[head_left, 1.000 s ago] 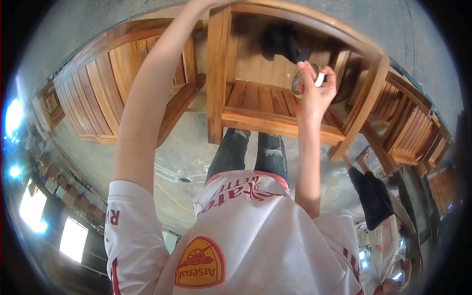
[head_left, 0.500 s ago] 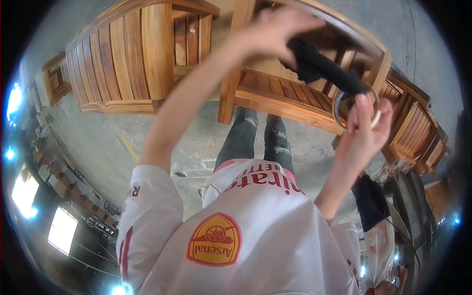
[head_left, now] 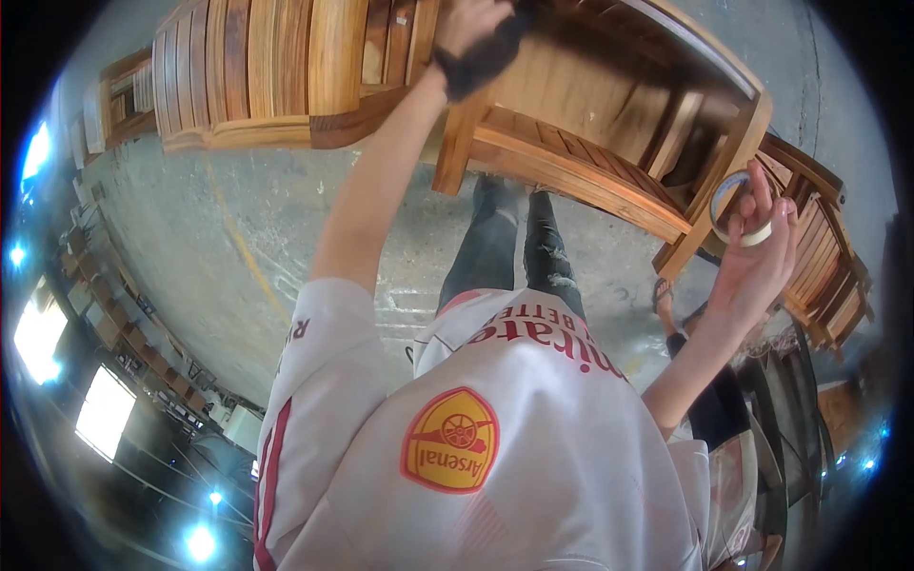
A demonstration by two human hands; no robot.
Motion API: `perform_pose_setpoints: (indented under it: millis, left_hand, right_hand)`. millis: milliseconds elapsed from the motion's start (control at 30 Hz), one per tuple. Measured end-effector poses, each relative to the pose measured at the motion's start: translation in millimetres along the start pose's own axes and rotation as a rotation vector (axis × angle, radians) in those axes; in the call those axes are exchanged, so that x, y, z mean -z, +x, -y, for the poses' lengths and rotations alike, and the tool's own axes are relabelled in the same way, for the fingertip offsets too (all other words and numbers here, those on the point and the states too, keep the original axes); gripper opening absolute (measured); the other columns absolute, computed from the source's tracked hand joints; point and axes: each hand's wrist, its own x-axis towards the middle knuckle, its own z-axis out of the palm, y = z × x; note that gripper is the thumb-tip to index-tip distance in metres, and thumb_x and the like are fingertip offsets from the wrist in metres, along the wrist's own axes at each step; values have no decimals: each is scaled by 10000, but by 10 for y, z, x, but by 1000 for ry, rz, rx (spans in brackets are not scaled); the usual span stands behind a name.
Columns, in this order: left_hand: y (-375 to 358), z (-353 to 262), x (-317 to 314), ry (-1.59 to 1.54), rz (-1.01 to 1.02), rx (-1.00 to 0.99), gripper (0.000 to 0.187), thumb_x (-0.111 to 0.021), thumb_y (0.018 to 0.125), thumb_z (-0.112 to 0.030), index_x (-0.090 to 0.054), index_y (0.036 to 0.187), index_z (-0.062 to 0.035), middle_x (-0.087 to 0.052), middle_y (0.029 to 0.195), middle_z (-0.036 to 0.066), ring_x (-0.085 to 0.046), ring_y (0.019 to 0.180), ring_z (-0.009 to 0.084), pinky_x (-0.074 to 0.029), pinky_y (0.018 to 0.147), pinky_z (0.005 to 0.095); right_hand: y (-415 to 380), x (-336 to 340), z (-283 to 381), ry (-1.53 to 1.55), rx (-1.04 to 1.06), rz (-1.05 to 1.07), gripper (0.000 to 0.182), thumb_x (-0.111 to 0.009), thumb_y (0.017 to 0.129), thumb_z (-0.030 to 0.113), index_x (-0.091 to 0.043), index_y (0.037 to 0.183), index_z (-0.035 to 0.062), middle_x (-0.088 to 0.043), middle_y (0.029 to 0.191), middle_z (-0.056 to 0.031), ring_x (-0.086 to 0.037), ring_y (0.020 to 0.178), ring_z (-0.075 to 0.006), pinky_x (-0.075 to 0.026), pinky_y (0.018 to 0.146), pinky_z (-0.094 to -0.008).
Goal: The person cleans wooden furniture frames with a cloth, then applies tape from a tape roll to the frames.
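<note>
My left hand [head_left: 468, 27] is at the top edge over the wooden chair, its fingers partly cut off by the frame. A bunched black cloth [head_left: 484, 59] lies against its wrist and side, and the fingers appear curled on it. Off to the right, my right hand [head_left: 762, 224] holds a roll of tape [head_left: 731, 205], with fingers hooked around the ring. The roll overlaps the corner post of the slatted wooden chair [head_left: 581, 195] in front of my legs. The inside of that chair faces up, showing a plain brown panel.
Another slatted wooden chair [head_left: 276, 67] stands to the left, and more slatted furniture [head_left: 824, 266] is at the right. Another person's sandalled foot [head_left: 664, 297] shows near my right forearm. Boxes [head_left: 119, 319] line the far left on the concrete floor [head_left: 276, 219].
The black cloth, earlier stretched between both hands, is away from my right hand and with my left. My left hand has moved left and up; my right hand has moved right with the tape.
</note>
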Motion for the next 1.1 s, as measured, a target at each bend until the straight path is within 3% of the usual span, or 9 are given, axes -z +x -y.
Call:
perform_pose_setpoints:
  millis: [67,133,300,433,567,667,767,867,1100]
  left_hand:
    - [-487,-52,-240,520,-107,-25,352,-605,648,-11,-642,992,-79,-651,910,96,-632,866,304,-531,791,398]
    - [-1058,-192,-328,452,-213,-35,237,-634,594,-64,-588,825,-93,-532,763,111,-557,770,327,-492,650,415]
    - [-2447,-357,-388,548,-144,70,244,-715,677,-172,-658,909,-124,-655,950,52,-627,860,270,-535,655,371]
    - [-3266,-558,-429,271,-80,500,191,-674,709,-117,-652,878,-32,-659,822,156,-633,788,367,-507,684,416]
    - [-2748,-1027,-334,144,-486,611,183,-544,765,-14,-643,914,19,-639,773,217,-634,768,386,-486,713,391]
    - [-2072,-1020,-392,-19,-726,470,175,-524,803,7,-626,946,17,-639,847,205,-620,810,360,-462,754,351]
    - [-1578,-1067,-575,-5,-738,305,113,-566,825,-40,-609,925,-9,-617,884,176,-589,829,360,-451,765,360]
    - [-1737,-818,-912,505,-423,167,82,-606,848,-108,-591,874,-31,-589,875,146,-559,799,357,-442,733,384]
    - [-1780,-1315,-1798,399,-508,297,140,-635,717,-116,-643,843,-55,-628,802,115,-592,814,349,-456,714,434]
  right_hand:
    - [18,57,-40,3,-5,2,108,-556,971,185,-515,1019,97,-663,1102,-230,-546,742,-87,-437,579,-194]
    - [-11,159,-67,-1,-15,-14,127,-561,969,180,-511,1033,82,-671,1066,-214,-549,755,-99,-430,582,-205]
    - [48,390,-70,24,11,57,121,-552,972,150,-514,1041,58,-671,974,-173,-543,736,-104,-413,577,-224]
    - [224,990,-209,-98,26,81,76,-546,968,121,-545,997,50,-647,841,-110,-510,640,-85,-365,528,-212]
    - [361,1741,-981,-296,47,-96,36,-513,961,83,-544,967,65,-631,793,-75,-464,575,-66,-304,503,-186]
    - [329,2197,-1763,-121,-5,-391,21,-485,956,62,-502,962,72,-632,796,-87,-449,524,-75,-351,463,-226]
    - [315,2531,-2404,-322,111,-567,75,-470,957,86,-510,990,32,-636,796,-106,-544,617,-138,-423,556,-257]
    - [272,2527,-2675,-861,81,-640,183,-466,941,134,-548,999,-19,-649,807,-184,-639,769,-313,-479,731,-403]
    - [281,2471,-2661,-757,-39,-713,222,-443,914,120,-565,1026,-28,-650,845,-234,-643,783,-378,-472,751,-458]
